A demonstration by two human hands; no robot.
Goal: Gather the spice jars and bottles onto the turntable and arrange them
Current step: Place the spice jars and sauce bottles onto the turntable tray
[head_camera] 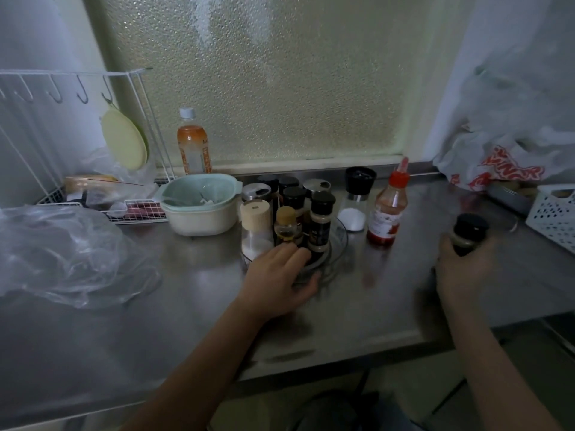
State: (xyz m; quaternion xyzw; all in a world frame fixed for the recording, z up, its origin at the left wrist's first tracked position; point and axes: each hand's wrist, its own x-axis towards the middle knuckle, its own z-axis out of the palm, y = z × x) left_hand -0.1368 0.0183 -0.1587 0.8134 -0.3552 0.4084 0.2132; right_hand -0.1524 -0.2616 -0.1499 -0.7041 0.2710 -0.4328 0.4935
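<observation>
On the steel worktop (357, 306) a clear turntable (337, 244) carries a tight cluster of spice jars (295, 194), with a wooden-capped salt shaker (256, 227) at its 9 o'clock edge and a small oil bottle (286, 223) and a black-capped jar (322, 222) at the front. The left hand (280, 276) lies spread over the turntable's 6 o'clock rim, fingers apart, touching the dish but gripping nothing. The right hand (460, 269), blurred, is clamped around a dark-lidded jar (468, 233) well off at 3 o'clock. Between it and the turntable stand a salt grinder (356, 200) and a red sauce bottle (387, 206), both off the dish. A stacked bowl (199, 203) crowds the 10 o'clock side, a crumpled plastic bag (62, 253) lies at 9 o'clock, and a white basket (552, 213) sits at the far right.
</observation>
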